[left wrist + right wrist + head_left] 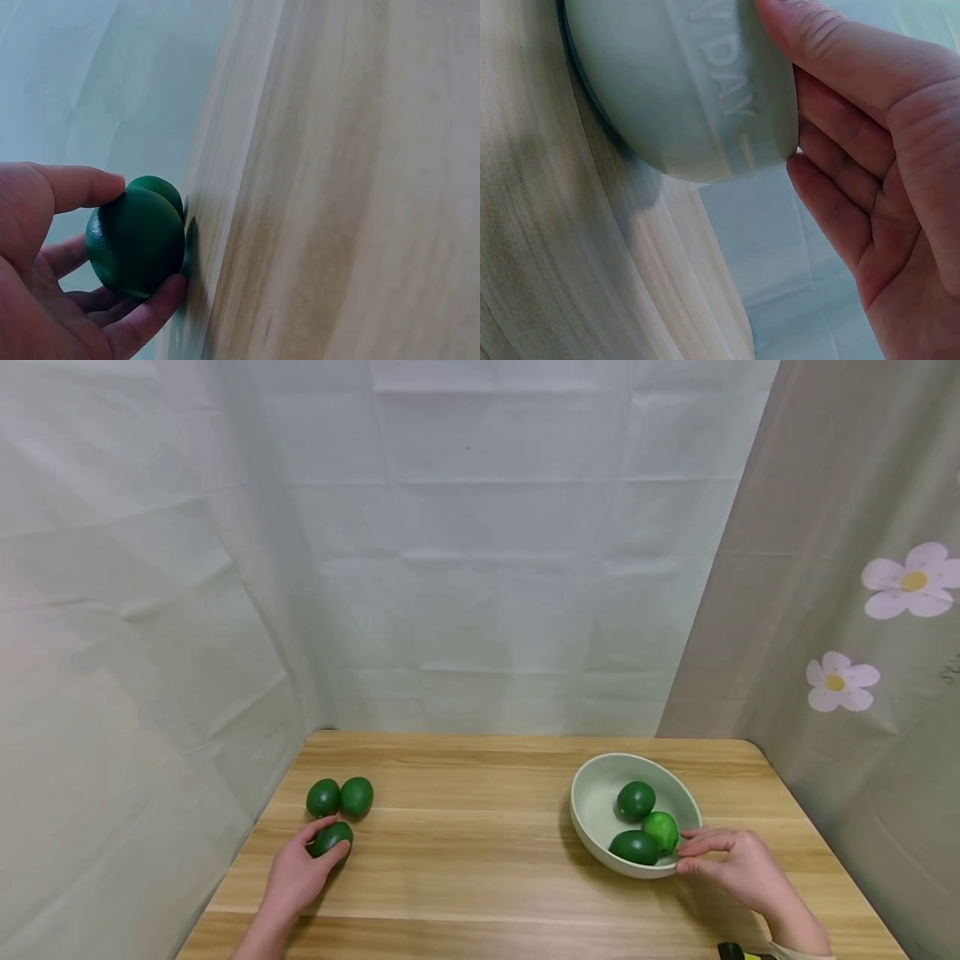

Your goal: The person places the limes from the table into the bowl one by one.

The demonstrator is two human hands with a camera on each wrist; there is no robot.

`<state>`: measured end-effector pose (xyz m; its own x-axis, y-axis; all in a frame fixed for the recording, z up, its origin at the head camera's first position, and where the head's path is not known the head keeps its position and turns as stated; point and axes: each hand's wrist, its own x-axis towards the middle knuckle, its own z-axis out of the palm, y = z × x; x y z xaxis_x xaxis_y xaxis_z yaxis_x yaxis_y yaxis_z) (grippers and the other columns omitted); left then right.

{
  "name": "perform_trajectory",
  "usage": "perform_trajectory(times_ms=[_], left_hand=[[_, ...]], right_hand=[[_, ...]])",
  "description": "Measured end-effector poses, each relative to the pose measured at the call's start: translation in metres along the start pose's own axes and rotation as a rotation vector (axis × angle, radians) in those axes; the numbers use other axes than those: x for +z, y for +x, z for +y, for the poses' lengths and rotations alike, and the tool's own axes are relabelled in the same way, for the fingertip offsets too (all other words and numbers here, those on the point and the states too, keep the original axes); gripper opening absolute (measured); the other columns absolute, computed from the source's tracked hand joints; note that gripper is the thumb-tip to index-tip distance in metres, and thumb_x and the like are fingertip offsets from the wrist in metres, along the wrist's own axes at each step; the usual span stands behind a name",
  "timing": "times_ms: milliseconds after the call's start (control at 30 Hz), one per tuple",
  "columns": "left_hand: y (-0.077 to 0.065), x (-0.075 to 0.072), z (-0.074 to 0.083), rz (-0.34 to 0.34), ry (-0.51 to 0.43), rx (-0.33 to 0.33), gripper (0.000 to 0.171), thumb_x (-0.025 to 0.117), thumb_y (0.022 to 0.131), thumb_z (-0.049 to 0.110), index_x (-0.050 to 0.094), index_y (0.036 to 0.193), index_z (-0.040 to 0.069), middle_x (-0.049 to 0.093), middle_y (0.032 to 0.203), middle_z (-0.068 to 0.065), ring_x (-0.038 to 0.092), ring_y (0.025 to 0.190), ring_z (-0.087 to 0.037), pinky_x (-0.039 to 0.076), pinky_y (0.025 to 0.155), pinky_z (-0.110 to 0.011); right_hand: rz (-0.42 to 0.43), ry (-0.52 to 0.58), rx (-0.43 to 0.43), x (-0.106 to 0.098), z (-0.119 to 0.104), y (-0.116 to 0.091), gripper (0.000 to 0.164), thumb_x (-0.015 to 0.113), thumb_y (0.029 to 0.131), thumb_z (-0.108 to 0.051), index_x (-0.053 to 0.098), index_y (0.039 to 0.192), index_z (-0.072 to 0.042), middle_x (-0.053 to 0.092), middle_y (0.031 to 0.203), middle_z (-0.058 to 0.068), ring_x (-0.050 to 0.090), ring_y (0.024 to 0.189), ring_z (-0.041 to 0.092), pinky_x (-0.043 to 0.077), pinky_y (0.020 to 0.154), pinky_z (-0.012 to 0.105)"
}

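In the head view, my left hand (298, 866) is at the left of the wooden table, holding a dark green lime (332, 838) between thumb and fingers. The left wrist view shows this lime (136, 244) close up, thumb and fingertips on opposite sides of its smooth peel. Two more dark limes (356, 797) lie side by side just beyond that hand. At the right, my right hand (738, 868) pinches the rim of a pale green bowl (600, 777), thumb on the outer wall. Inside the bowl sit two dark limes (636, 801) and a brighter green one (662, 832).
The wood-grain table (465, 852) stretches between both hands. Pale cloth (480, 568) hangs behind it and along both sides, with printed flowers (842, 682) at the right. A small black and yellow object (731, 951) shows by the right wrist.
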<state>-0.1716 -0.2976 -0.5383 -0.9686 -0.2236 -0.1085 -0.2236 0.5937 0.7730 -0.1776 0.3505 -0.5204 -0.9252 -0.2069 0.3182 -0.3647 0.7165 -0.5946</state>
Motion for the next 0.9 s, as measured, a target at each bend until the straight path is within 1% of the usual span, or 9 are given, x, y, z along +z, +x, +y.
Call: perform_trajectory(times_ms=[367, 633, 900], left_hand=[[0.0022, 0.0005, 0.0005, -0.003, 0.006, -0.008, 0.066, 0.075, 0.101, 0.037, 0.054, 0.155, 0.005, 0.048, 0.155, -0.031, 0.047, 0.14, -0.051, 0.04, 0.112, -0.066], [0.0014, 0.001, 0.0015, 0.002, 0.001, 0.0, 0.065, 0.076, 0.101, 0.037, 0.055, 0.154, 0.005, 0.049, 0.154, -0.031, 0.049, 0.139, -0.05, 0.042, 0.111, -0.065], [0.001, 0.0017, 0.0025, 0.009, -0.008, 0.002, 0.065, 0.077, 0.101, 0.036, 0.055, 0.153, 0.005, 0.051, 0.152, -0.031, 0.051, 0.137, -0.048, 0.043, 0.11, -0.064]], right_hand=[[-0.006, -0.003, 0.003, -0.0002, -0.0003, 0.0002, 0.018, 0.099, 0.073, -0.025, 0.086, 0.083, -0.03, 0.082, 0.101, -0.003, 0.072, 0.104, 0.002, 0.036, 0.092, 0.001], [0.001, 0.005, -0.018, -0.0001, 0.0003, 0.0007, 0.018, 0.099, 0.073, -0.024, 0.086, 0.083, -0.029, 0.082, 0.099, -0.003, 0.071, 0.103, 0.002, 0.037, 0.092, 0.001], [0.002, 0.013, -0.019, -0.0003, 0.0008, 0.0007, 0.017, 0.099, 0.073, -0.023, 0.086, 0.083, -0.028, 0.082, 0.099, -0.001, 0.071, 0.103, 0.002, 0.037, 0.092, 0.001]])
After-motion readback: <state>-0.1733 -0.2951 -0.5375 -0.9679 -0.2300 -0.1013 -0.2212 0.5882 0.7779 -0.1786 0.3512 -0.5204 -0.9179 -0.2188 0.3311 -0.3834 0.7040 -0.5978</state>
